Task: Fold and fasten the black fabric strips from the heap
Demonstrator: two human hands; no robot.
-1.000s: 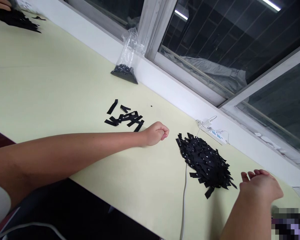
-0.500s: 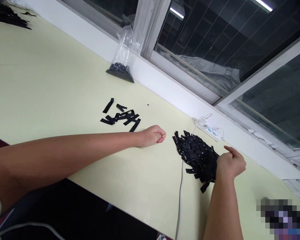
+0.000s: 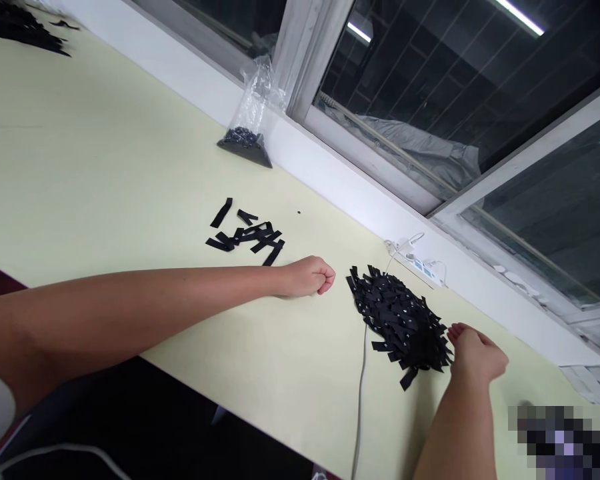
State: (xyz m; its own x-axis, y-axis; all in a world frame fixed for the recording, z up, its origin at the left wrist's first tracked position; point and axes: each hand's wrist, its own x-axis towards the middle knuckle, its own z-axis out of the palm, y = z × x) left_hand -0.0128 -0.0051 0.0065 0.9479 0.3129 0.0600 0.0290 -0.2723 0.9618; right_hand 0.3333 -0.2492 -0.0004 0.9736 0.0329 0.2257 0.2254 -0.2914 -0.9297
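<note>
My left hand (image 3: 307,276) rests on the pale yellow table (image 3: 105,167) as a closed fist, between a small scatter of black strips (image 3: 245,235) and a large heap of black strips (image 3: 400,319). Whether the fist holds anything is hidden. My right hand (image 3: 475,357) sits at the right edge of the large heap, fingers curled, fingertips touching the strips there. I cannot see whether a strip is pinched between the fingers.
A clear plastic bag (image 3: 253,127) with small black parts stands by the white window sill. A white power strip (image 3: 423,267) lies against the sill; its cable (image 3: 361,400) runs off the table's front edge. Another black pile (image 3: 20,30) lies far left.
My right hand swung from the right onto the large heap, then drew back to its right edge. My left fist stayed in place.
</note>
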